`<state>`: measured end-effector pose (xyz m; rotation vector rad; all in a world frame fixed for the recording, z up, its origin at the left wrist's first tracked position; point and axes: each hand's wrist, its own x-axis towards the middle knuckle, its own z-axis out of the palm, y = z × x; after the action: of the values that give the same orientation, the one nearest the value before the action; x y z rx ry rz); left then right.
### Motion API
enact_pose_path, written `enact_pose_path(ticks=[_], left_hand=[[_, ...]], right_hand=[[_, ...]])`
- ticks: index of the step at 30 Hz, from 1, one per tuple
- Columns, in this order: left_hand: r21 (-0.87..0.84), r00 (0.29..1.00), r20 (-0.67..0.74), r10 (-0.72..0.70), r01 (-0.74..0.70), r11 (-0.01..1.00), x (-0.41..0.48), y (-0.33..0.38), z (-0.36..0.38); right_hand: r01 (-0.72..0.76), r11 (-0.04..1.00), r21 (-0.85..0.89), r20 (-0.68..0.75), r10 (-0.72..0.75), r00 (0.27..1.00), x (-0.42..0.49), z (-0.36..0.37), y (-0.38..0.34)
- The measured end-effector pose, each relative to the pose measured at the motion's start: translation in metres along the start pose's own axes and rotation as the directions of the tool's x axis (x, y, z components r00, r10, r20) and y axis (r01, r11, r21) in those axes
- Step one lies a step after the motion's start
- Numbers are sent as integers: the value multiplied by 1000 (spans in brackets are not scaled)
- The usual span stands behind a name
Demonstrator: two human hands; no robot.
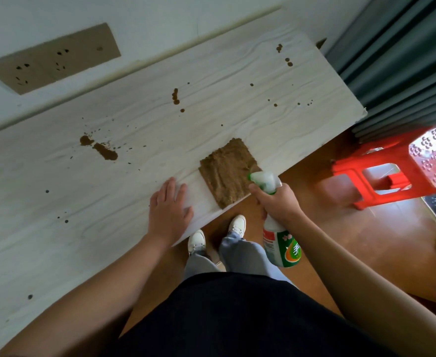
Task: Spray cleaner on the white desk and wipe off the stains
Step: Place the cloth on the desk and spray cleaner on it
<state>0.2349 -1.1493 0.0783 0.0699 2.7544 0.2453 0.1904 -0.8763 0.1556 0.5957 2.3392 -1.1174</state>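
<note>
Head view, near to far.
- Right hand [278,202]: fingers wrapped round the neck of a spray bottle [281,249], held just off the table's near edge, nozzle toward the table.
- Left hand [169,212]: fingers straight, palm flat on the white table [57,240] by that edge.
- Brown cloth [224,173]: flat on the table, just right of the left hand.
- Stains [105,152]: one large brown smear left of centre, drops scattered farther out.
- Red stool [392,171]: on the floor, right.
- Sockets [52,57]: on the wall beyond.
</note>
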Motion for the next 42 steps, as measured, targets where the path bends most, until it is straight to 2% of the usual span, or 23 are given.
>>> enact_pose_path(ticks=[9, 12, 16, 29, 35, 42], left_hand=[[-22, 1000, 24, 4, -3, 1000, 3, -2, 2], [2, 1000, 15, 9, -9, 1000, 3, -2, 2], [23, 999, -2, 32, -32, 999, 1, -3, 1], [50, 997, -52, 58, -55, 997, 2, -4, 6], [39, 998, -55, 44, -42, 998, 2, -3, 6], [49, 997, -62, 46, -43, 998, 2, -2, 6]], right_hand=[[38, 999, 18, -23, -37, 999, -6, 15, 4], [74, 994, 86, 42, -78, 996, -7, 11, 1], [108, 990, 94, 94, -117, 989, -12, 6, -4], [97, 994, 46, -4, -97, 995, -11, 4, -17], [144, 988, 61, 45, -147, 988, -10, -1, -21], [92, 994, 63, -80, -87, 993, -4, -4, -17]])
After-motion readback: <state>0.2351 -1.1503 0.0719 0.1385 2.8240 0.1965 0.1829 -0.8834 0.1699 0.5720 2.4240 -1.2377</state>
